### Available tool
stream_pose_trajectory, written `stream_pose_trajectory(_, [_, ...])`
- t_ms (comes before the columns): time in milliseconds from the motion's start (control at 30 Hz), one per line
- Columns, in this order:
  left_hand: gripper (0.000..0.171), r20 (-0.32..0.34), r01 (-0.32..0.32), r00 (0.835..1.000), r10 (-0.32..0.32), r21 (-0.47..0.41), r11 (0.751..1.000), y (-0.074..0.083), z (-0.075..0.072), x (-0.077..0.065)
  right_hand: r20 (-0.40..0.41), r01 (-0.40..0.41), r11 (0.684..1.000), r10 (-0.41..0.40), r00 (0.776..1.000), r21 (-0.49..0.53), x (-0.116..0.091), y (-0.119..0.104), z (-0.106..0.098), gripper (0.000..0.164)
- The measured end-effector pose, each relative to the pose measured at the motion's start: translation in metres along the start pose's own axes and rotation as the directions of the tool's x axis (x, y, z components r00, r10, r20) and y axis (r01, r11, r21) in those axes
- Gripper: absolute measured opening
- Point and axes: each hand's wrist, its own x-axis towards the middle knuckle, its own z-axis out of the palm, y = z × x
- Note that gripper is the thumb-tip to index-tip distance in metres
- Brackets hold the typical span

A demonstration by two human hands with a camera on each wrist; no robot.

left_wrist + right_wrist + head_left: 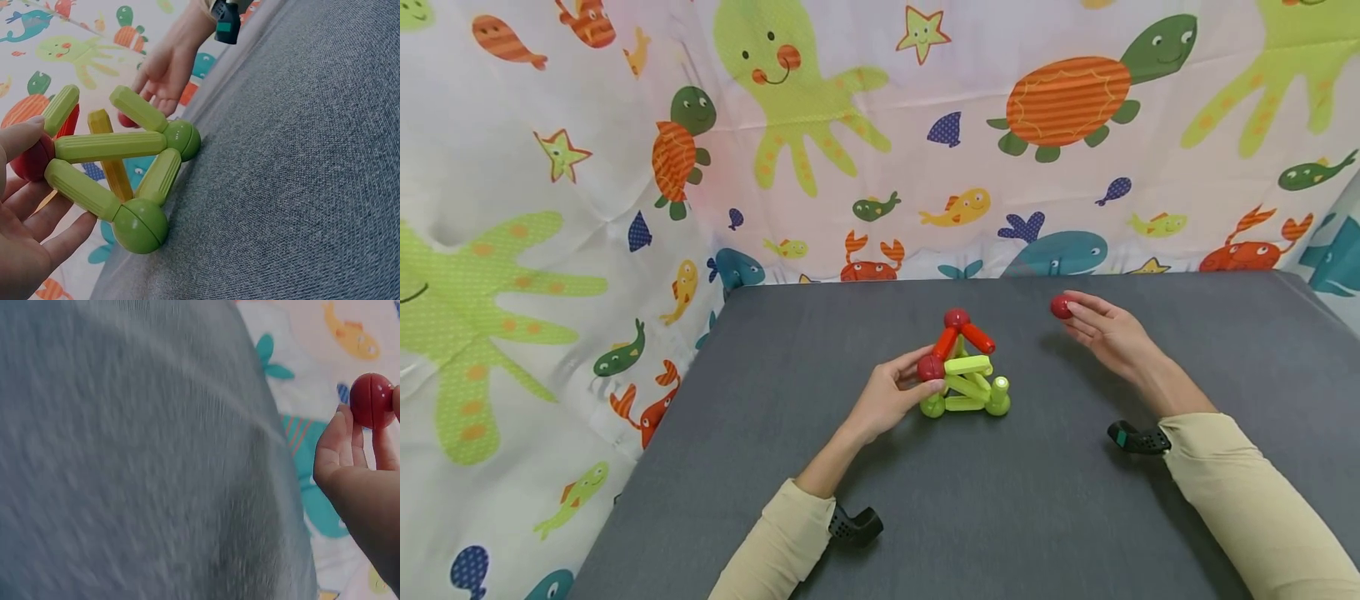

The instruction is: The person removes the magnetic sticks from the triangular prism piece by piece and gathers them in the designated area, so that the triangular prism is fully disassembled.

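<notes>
My left hand (886, 402) holds a small frame of toy building rods and balls by a red ball (931, 367) on its left side, thumb and fingers around the ball. Light-green rods (967, 365) and green balls (997, 403) make up its lower part. Two red rods (978, 338) slant down from another red ball (957, 318) at the top. A yellow rod (111, 156) shows behind the green ones in the left wrist view. Farther right and back, my right hand (1111, 337) pinches a loose red ball (371, 401) with a seam, raised above the table.
The grey cloth-covered table (1000, 508) lies under both hands. A white curtain (850, 108) printed with sea animals hangs along the back and left edges. Each wrist wears a black camera mount (1138, 437).
</notes>
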Motion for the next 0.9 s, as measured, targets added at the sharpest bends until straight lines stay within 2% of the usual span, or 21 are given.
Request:
stream_pose_trajectory(200, [0.053, -0.01, 0.017, 1.0, -0.017, 0.012, 1.0, 0.001, 0.001, -0.002, -0.097, -0.025, 0.987, 0.009, 0.995, -0.16, 0.004, 0.0, -0.017, 0.017])
stream_pose_trajectory(400, [0.054, -0.008, 0.005, 1.0, -0.005, -0.008, 1.0, -0.023, -0.001, 0.009, -0.151, -0.03, 0.973, -0.006, 0.988, -0.23, 0.012, -0.002, -0.029, 0.019])
stream_pose_trajectory(567, [0.054, -0.018, -0.005, 1.0, 0.005, -0.016, 1.0, -0.034, -0.002, 0.011, -0.224, -0.052, 0.946, -0.022, 0.974, -0.321, 0.021, -0.001, -0.033, 0.034])
stream_pose_trajectory(667, [0.053, -0.018, -0.013, 1.0, 0.013, -0.017, 1.0, -0.035, -0.003, 0.011, -0.264, -0.076, 0.912, -0.036, 0.964, -0.403, 0.026, 0.001, -0.034, 0.045])
stream_pose_trajectory(800, [0.054, -0.011, -0.025, 1.0, 0.025, -0.017, 1.0, -0.036, -0.003, 0.011, -0.289, -0.103, 0.838, -0.068, 0.955, -0.535, 0.032, 0.002, -0.033, 0.058])
stream_pose_trajectory(900, [0.054, -0.009, -0.031, 0.999, 0.031, -0.019, 0.999, -0.035, -0.003, 0.011, -0.304, -0.117, 0.792, -0.09, 0.948, -0.6, 0.036, 0.004, -0.033, 0.062])
